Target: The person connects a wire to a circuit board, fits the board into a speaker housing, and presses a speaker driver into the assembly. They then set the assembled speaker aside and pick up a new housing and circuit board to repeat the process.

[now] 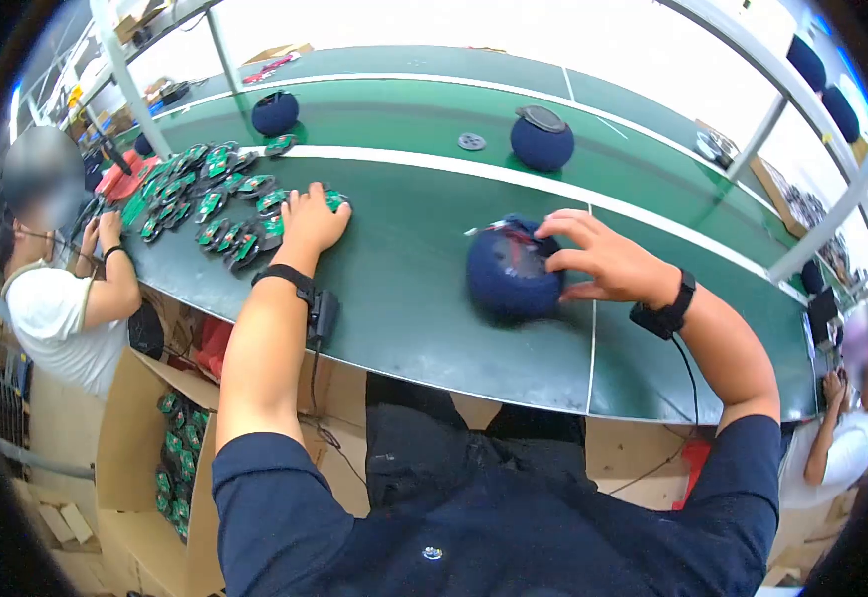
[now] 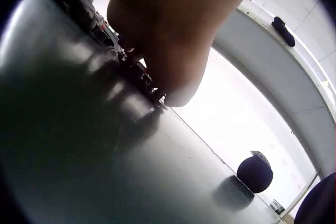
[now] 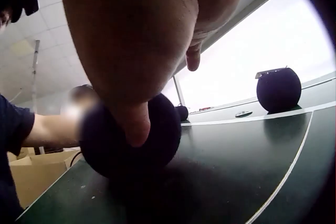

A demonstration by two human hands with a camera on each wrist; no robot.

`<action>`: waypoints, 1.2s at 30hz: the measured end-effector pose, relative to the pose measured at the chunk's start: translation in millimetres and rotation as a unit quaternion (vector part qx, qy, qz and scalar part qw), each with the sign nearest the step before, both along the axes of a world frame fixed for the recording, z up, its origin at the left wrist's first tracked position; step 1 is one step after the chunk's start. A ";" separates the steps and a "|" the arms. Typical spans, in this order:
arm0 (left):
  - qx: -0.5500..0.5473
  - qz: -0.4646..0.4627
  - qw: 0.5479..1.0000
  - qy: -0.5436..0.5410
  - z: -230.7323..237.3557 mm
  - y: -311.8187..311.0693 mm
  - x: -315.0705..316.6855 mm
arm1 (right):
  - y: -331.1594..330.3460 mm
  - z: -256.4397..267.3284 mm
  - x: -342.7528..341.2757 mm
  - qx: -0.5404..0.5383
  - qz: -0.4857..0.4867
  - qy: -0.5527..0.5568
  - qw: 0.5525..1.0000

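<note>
- One navy ball (image 1: 516, 271) stands on the table (image 1: 404, 308), between its near edge and the long white line, right of centre; its top looks unfinished, with dark and red parts, blurred.
- It should be fairly light, cloth-skinned over something stiffer and not very slippery, but apt to roll; best taken by its flanks, clear of the top.
- The right hand (image 1: 608, 261) has its fingers parted and loosely bent, the tips against the ball's right side, with no firm hold showing.
- The left hand (image 1: 317, 225) lies palm down over the board pieces (image 1: 217, 204) toward the table's left end; whether it pinches one, I cannot tell.
- Those pieces look light, stiff and fragile: take them by the black rims, off the green faces.
- Beyond the white line, two more balls show clearly: one toward the far left corner (image 1: 275, 114), one under a grey cap (image 1: 543, 119).
- Loose grey discs there: one (image 1: 471, 141).
- Board pieces: dozens, overlapping, uncountable; more fill one cardboard box (image 1: 135, 448) below the near edge.
</note>
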State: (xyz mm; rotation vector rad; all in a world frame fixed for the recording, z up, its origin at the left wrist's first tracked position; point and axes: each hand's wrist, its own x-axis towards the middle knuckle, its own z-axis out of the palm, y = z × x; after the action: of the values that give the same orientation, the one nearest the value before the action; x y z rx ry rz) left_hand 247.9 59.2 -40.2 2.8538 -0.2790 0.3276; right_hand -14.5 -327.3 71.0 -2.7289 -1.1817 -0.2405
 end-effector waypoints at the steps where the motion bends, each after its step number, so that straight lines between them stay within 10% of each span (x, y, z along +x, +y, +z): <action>1: 0.003 -0.009 1.000 0.004 9.2 -5.2 -11.3 | 1.8 -1.0 -0.9 -0.008 0.012 -0.008 1.000; 11: -0.053 -0.063 0.997 0.009 11.0 -51.3 -90.6 | 18.5 0.8 -13.2 0.194 -0.091 0.120 0.969; 24: -0.167 -0.127 0.978 -0.024 -9.7 -39.7 -82.8 | 92.3 -12.5 -27.0 0.102 -0.157 -0.065 0.980; 36: -0.228 -0.131 0.965 -0.019 -14.9 -36.2 -77.1 | 121.9 6.8 -3.2 0.075 -0.159 0.150 0.973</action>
State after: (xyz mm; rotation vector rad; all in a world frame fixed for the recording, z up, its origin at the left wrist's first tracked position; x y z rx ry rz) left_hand 170.8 23.0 -55.0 2.3265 -0.5109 0.3412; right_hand -17.7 -205.3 77.8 -2.6843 -0.6219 0.0447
